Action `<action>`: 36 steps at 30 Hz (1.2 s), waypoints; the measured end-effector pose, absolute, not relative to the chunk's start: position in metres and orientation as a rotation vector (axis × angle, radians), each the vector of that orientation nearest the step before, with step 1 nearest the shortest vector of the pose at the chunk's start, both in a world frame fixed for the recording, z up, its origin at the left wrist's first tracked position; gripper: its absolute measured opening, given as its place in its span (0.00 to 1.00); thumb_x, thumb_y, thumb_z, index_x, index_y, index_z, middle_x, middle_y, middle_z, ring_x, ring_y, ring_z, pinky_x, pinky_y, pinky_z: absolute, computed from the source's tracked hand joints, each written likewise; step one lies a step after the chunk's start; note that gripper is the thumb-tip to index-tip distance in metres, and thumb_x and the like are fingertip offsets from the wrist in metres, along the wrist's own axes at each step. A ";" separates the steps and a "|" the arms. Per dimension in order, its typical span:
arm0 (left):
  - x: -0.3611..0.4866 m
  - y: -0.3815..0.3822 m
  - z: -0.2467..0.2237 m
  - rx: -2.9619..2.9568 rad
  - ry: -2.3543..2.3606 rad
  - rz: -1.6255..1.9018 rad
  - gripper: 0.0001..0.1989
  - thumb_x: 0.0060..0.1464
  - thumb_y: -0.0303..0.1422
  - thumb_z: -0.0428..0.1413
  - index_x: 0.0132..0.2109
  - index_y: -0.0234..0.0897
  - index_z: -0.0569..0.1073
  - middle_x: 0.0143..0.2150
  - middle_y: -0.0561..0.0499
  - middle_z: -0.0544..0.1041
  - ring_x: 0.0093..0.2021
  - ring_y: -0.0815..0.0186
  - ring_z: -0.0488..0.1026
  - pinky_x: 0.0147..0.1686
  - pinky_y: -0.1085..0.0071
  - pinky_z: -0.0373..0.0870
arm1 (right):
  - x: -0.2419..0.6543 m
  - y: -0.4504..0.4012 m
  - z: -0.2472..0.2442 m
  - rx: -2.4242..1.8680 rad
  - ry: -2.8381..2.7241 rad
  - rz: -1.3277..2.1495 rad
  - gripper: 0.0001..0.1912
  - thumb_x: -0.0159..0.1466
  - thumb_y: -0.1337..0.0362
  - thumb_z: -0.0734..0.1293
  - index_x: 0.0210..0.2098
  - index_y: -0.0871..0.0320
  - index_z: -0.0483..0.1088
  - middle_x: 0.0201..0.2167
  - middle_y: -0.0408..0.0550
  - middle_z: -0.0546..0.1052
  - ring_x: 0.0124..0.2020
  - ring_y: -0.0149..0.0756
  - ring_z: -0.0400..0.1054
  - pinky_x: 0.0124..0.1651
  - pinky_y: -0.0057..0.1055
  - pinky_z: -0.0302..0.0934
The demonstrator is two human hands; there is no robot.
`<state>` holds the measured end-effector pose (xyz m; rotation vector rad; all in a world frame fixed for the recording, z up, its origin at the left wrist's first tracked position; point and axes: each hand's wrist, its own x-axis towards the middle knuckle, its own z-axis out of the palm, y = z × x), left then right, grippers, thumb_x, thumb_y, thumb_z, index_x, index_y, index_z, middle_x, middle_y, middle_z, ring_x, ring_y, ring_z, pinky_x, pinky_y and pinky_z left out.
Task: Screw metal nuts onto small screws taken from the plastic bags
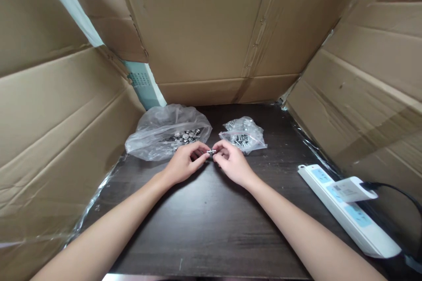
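Both hands meet over the middle of the dark table (204, 228). My left hand (187, 161) pinches one end of a small metal part (211, 152), and my right hand (232, 162) pinches the other end. Just behind my left hand, a large clear plastic bag (148, 134) lies open with round metal pieces (186, 136) inside. A smaller zip bag (255, 134) with short metal pieces (241, 140) lies behind my right hand. Fingers hide part of the held piece, and its exact shape is too small to tell.
A white power strip (349, 210) lies along the right side, with a white plug-in adapter (352, 189) and a black cable (395, 189). Cardboard walls (211, 22) enclose the table at the back, left and right.
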<state>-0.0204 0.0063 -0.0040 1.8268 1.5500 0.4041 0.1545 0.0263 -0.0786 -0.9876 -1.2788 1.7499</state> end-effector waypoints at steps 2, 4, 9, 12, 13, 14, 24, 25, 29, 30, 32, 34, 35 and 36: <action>-0.020 0.006 -0.004 1.830 1.554 0.402 0.09 0.64 0.37 0.56 0.46 0.36 0.76 0.35 0.50 0.81 0.34 0.66 0.78 0.34 0.73 0.74 | 0.154 0.026 -0.079 -0.993 -1.295 1.745 0.05 0.57 0.65 0.64 0.34 0.56 0.68 0.27 0.42 0.73 0.28 0.34 0.68 0.31 0.29 0.61; -0.021 0.006 -0.005 1.832 1.551 0.404 0.09 0.64 0.36 0.56 0.46 0.36 0.76 0.36 0.50 0.81 0.35 0.66 0.78 0.34 0.73 0.74 | 0.154 0.026 -0.079 -1.005 -1.304 1.744 0.05 0.58 0.64 0.65 0.34 0.57 0.69 0.27 0.43 0.73 0.29 0.34 0.68 0.32 0.30 0.62; -0.021 0.006 -0.007 1.843 1.563 0.384 0.08 0.64 0.35 0.56 0.46 0.36 0.75 0.36 0.50 0.81 0.35 0.65 0.78 0.34 0.72 0.74 | 0.154 0.026 -0.079 -1.017 -1.339 1.718 0.05 0.61 0.62 0.65 0.33 0.57 0.70 0.27 0.44 0.74 0.29 0.34 0.68 0.32 0.30 0.62; -0.021 0.005 -0.007 1.848 1.559 0.382 0.08 0.63 0.34 0.56 0.46 0.36 0.74 0.36 0.50 0.81 0.34 0.65 0.78 0.34 0.72 0.73 | 0.154 0.025 -0.079 -1.013 -1.363 1.705 0.08 0.63 0.60 0.65 0.31 0.57 0.70 0.27 0.45 0.74 0.29 0.35 0.68 0.32 0.30 0.62; -0.020 0.005 -0.007 1.850 1.557 0.385 0.07 0.63 0.34 0.56 0.46 0.36 0.74 0.36 0.50 0.81 0.34 0.65 0.78 0.33 0.73 0.73 | 0.154 0.025 -0.079 -1.013 -1.370 1.700 0.09 0.63 0.59 0.65 0.30 0.57 0.70 0.27 0.45 0.74 0.29 0.35 0.68 0.32 0.30 0.62; -0.020 0.005 -0.006 1.853 1.555 0.388 0.07 0.63 0.34 0.56 0.45 0.36 0.74 0.35 0.50 0.81 0.34 0.66 0.78 0.33 0.73 0.73 | 0.154 0.025 -0.079 -1.015 -1.376 1.694 0.09 0.63 0.59 0.65 0.30 0.57 0.70 0.27 0.45 0.74 0.30 0.35 0.68 0.33 0.31 0.62; -0.020 0.005 -0.006 1.846 1.557 0.380 0.07 0.63 0.34 0.56 0.45 0.36 0.74 0.35 0.50 0.81 0.34 0.66 0.78 0.33 0.73 0.74 | 0.153 0.025 -0.082 -1.020 -1.399 1.667 0.08 0.63 0.61 0.65 0.30 0.57 0.71 0.28 0.45 0.75 0.32 0.36 0.69 0.35 0.31 0.62; -0.020 0.005 -0.006 1.844 1.557 0.378 0.07 0.63 0.34 0.56 0.45 0.36 0.74 0.35 0.50 0.81 0.34 0.66 0.78 0.33 0.73 0.74 | 0.153 0.025 -0.082 -1.021 -1.399 1.666 0.08 0.63 0.61 0.65 0.31 0.57 0.71 0.28 0.45 0.75 0.32 0.36 0.69 0.35 0.31 0.62; -0.019 0.005 -0.005 1.839 1.561 0.367 0.07 0.63 0.34 0.56 0.45 0.36 0.74 0.35 0.50 0.81 0.34 0.66 0.78 0.33 0.73 0.74 | 0.154 0.025 -0.081 -1.019 -1.401 1.665 0.08 0.63 0.61 0.65 0.30 0.57 0.71 0.29 0.45 0.75 0.32 0.36 0.69 0.36 0.31 0.63; -0.019 0.005 -0.006 1.842 1.561 0.367 0.08 0.63 0.34 0.56 0.45 0.36 0.74 0.35 0.50 0.81 0.34 0.65 0.78 0.33 0.73 0.74 | 0.154 0.025 -0.081 -1.018 -1.399 1.667 0.08 0.63 0.61 0.65 0.30 0.57 0.71 0.28 0.45 0.75 0.32 0.36 0.69 0.36 0.31 0.63; -0.020 0.005 -0.006 1.846 1.561 0.368 0.08 0.63 0.35 0.56 0.45 0.36 0.74 0.35 0.50 0.81 0.34 0.65 0.78 0.33 0.72 0.74 | 0.154 0.025 -0.080 -1.015 -1.391 1.676 0.08 0.63 0.61 0.65 0.30 0.57 0.71 0.28 0.45 0.75 0.32 0.36 0.69 0.36 0.31 0.63; -0.020 0.005 -0.006 1.846 1.563 0.371 0.08 0.63 0.35 0.56 0.45 0.36 0.75 0.35 0.50 0.81 0.34 0.65 0.78 0.33 0.72 0.74 | 0.154 0.025 -0.080 -1.014 -1.384 1.683 0.08 0.63 0.60 0.65 0.30 0.57 0.71 0.28 0.45 0.75 0.32 0.36 0.69 0.36 0.31 0.63; -0.020 0.005 -0.006 1.847 1.564 0.373 0.08 0.63 0.35 0.56 0.46 0.36 0.75 0.35 0.50 0.81 0.34 0.65 0.78 0.33 0.72 0.74 | 0.154 0.025 -0.080 -1.012 -1.382 1.686 0.08 0.63 0.60 0.65 0.30 0.57 0.71 0.28 0.45 0.75 0.32 0.36 0.69 0.36 0.31 0.63; -0.020 0.005 -0.007 1.849 1.564 0.375 0.08 0.63 0.35 0.56 0.46 0.36 0.75 0.35 0.50 0.81 0.34 0.65 0.78 0.33 0.72 0.74 | 0.154 0.025 -0.081 -1.011 -1.378 1.687 0.08 0.63 0.60 0.65 0.30 0.57 0.71 0.28 0.45 0.75 0.32 0.36 0.69 0.36 0.31 0.63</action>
